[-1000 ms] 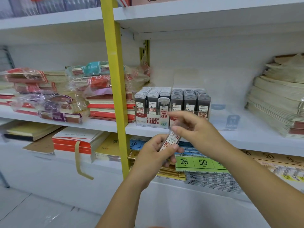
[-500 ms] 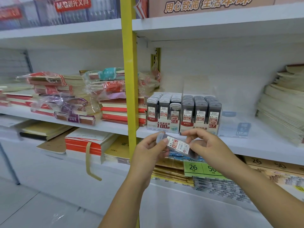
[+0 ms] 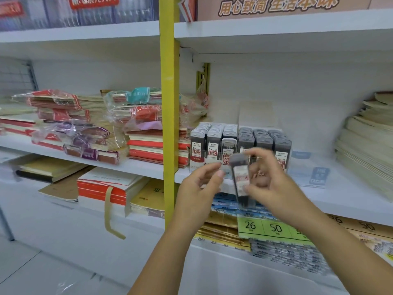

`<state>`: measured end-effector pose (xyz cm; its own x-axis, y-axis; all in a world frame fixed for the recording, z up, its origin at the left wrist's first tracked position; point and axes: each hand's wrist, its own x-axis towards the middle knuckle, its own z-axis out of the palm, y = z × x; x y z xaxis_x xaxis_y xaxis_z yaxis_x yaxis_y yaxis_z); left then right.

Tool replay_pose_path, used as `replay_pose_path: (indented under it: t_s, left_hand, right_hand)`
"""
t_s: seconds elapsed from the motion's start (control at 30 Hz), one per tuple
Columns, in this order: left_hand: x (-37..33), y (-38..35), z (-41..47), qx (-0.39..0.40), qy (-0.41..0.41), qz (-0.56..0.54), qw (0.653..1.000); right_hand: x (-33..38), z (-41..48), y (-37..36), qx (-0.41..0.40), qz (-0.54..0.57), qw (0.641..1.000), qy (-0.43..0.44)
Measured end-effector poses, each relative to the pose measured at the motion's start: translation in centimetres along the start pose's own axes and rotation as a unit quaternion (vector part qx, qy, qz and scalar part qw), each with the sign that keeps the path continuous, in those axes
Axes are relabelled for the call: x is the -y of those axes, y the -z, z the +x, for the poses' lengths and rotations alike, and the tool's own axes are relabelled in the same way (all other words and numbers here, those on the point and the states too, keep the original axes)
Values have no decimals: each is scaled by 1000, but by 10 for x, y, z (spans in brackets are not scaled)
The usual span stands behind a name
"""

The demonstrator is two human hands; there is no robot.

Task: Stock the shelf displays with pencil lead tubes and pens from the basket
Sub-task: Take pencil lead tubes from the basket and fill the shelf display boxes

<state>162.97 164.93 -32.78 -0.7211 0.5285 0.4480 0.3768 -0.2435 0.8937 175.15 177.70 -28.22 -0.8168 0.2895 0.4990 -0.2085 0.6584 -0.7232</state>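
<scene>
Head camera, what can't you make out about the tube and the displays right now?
All in the head view:
- Lead tube: label print smeared by motion blur.
- Left hand: blur hides whether its fingertips touch the tube.
- Right display box: front labels covered by the right hand.
- Basket: outside the frame.

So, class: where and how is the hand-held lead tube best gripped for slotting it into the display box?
Probably pinch the lead tube near its grey cap, coming from above: it stands upright, and the display box takes tubes cap-up, so the bottom must stay free.
</scene>
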Motion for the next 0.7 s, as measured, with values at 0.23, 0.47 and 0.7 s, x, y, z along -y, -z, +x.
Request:
replay_pose_path:
  t_s: [0.23,0.47,0.7]
  left_hand:
    - [9,-19,13,28,-161,329,930]
    - [21,-30,15,44,-175,371,911]
    - [26,-30,16,46,-176,374,909]
  right_hand:
    - [0,20,67,-194,-75,970,122]
    - [-10,33,70,-187,-190,953,145]
    - [-23,35,60,-177,-309,932,68]
